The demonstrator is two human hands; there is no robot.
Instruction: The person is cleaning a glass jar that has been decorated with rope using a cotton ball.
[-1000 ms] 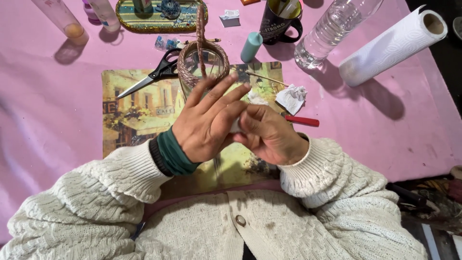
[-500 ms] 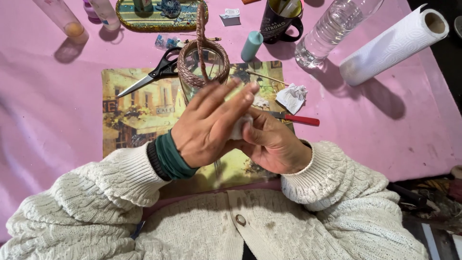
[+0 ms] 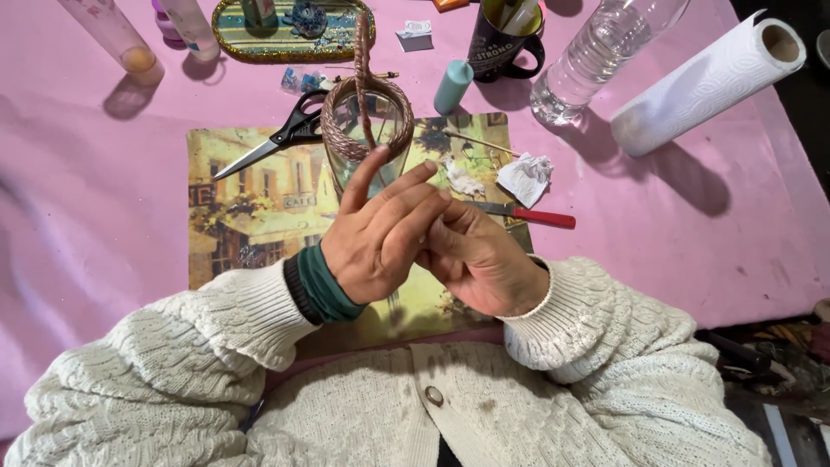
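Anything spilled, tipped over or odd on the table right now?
Nothing looks spilled. The paper towel roll lies on its side at upper right, and crumpled tissue bits sit on the picture mat beside the red-handled tool. The glass stands upright.

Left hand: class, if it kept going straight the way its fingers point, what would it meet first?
Probably the rope-wrapped glass jar, just beyond the left hand and its raised fingers; depth is hard to judge.
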